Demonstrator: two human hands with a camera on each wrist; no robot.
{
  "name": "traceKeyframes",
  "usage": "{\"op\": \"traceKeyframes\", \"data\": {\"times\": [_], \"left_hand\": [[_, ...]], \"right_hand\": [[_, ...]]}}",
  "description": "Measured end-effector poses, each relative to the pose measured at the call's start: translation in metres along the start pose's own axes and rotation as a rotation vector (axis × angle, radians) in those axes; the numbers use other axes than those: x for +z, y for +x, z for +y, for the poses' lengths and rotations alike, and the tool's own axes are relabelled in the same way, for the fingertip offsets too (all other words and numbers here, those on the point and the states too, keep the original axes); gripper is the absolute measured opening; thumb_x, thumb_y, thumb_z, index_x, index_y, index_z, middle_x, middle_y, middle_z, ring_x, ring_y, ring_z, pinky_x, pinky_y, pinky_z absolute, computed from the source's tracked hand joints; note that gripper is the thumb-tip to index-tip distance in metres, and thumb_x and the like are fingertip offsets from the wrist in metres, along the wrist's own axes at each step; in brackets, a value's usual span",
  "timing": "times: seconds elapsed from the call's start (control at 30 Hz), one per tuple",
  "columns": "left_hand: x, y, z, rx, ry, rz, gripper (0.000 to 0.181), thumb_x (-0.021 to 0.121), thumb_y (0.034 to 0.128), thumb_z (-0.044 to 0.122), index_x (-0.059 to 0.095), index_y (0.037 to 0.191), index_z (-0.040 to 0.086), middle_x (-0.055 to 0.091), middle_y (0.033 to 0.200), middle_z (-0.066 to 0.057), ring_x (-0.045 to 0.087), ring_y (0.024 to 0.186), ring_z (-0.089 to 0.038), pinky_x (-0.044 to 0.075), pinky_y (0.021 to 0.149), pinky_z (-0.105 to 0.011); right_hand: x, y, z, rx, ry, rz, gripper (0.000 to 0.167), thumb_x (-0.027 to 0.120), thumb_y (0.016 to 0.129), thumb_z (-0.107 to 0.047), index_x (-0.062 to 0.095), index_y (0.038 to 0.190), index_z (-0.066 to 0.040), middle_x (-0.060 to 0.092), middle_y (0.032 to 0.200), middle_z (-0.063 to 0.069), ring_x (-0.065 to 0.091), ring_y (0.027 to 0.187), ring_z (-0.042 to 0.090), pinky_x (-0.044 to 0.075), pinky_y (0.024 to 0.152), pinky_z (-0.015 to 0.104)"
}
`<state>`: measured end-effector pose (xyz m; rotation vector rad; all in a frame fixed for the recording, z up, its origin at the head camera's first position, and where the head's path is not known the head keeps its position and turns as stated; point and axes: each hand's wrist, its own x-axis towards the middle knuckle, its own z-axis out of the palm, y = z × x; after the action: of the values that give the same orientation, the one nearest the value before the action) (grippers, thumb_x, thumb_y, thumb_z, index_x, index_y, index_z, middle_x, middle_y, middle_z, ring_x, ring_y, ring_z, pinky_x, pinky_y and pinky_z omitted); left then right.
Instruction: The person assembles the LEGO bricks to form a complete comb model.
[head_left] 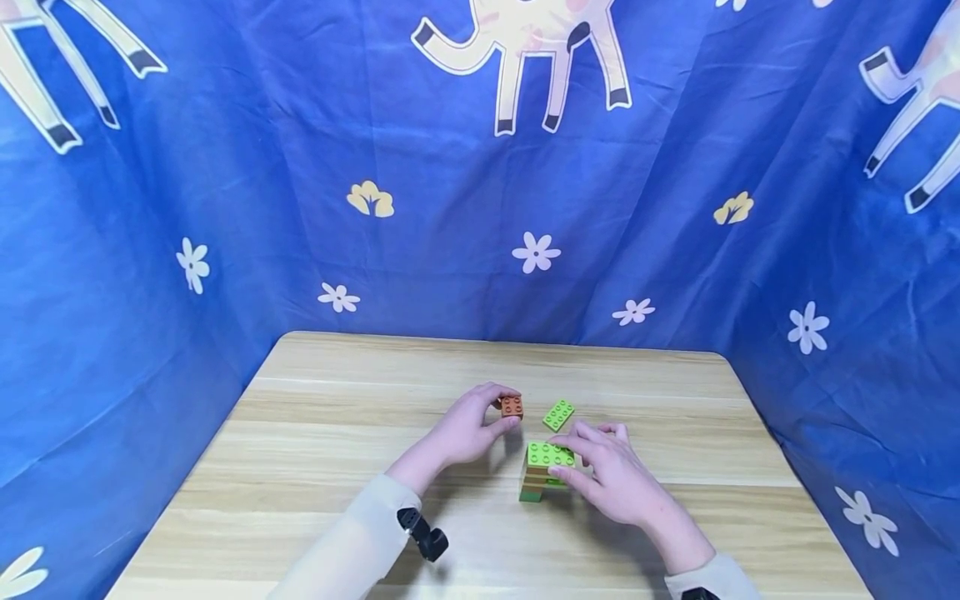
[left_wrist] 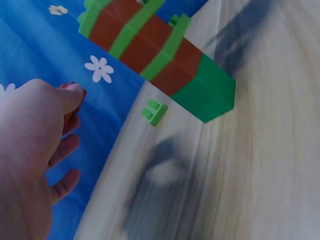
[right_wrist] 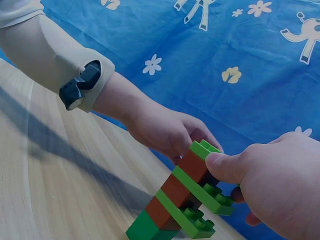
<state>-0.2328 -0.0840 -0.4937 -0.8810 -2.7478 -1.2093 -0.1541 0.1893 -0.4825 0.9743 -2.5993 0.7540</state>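
Brown is the colour of the small brick (head_left: 512, 407) that the left hand (head_left: 474, 425) pinches between thumb and fingers. It seems to be up off the tabletop (head_left: 337, 400), just far and left of the tower (head_left: 535, 478). The right hand (head_left: 603, 462) grips the top of the tower, with its thumb on the near side.

I think the step now is building the tower taller, with one hand to steady it and one to bring a brick. The next move seems to call for the brown brick to go over the top, bumps lined up, then a firm push straight down. A crooked push could tip the tower.

The tower is near the middle of the tabletop and looks like it stands up straight. It has a dark green block (left_wrist: 207, 92) at the bottom, then brown and light green take turns. Two light green layers stick out on the right like little shelves. A loose light green piece (head_left: 558, 415) lies on the far side, bumps up.
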Motion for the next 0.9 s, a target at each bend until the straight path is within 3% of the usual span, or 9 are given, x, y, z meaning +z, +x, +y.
{"op": "traceKeyframes", "data": {"times": [0.27,0.57,0.9], "left_hand": [[-0.001,-0.011,0.02,0.081,-0.089,0.005,0.044,0.073,0.1021,0.025,0.062,0.143,0.014,0.065,0.122,0.006,0.06,0.117,-0.016,0.053,0.099,-0.049],[0.001,-0.023,0.047,0.178,-0.102,-0.027,0.044,0.074,0.1014,0.032,0.063,0.141,0.017,0.066,0.122,0.011,0.06,0.117,-0.009,0.051,0.104,-0.043],[0.007,-0.03,0.05,0.188,-0.094,-0.03,0.042,0.075,0.0995,0.038,0.067,0.137,0.021,0.066,0.122,0.014,0.06,0.115,-0.008,0.052,0.103,-0.043]], "right_hand": [[-0.002,0.0,-0.001,0.024,0.006,-0.023,0.042,0.069,0.102,-0.045,0.072,0.136,-0.02,0.048,0.091,-0.019,0.042,0.071,-0.004,0.03,0.096,0.047],[-0.002,0.001,-0.001,0.021,0.006,-0.025,0.043,0.07,0.102,-0.044,0.072,0.136,-0.018,0.052,0.09,-0.009,0.041,0.069,-0.003,0.03,0.095,0.047],[-0.002,0.0,-0.001,0.04,0.004,-0.034,0.046,0.067,0.103,-0.048,0.072,0.136,-0.016,0.052,0.091,-0.009,0.041,0.069,-0.002,0.03,0.096,0.048]]}}
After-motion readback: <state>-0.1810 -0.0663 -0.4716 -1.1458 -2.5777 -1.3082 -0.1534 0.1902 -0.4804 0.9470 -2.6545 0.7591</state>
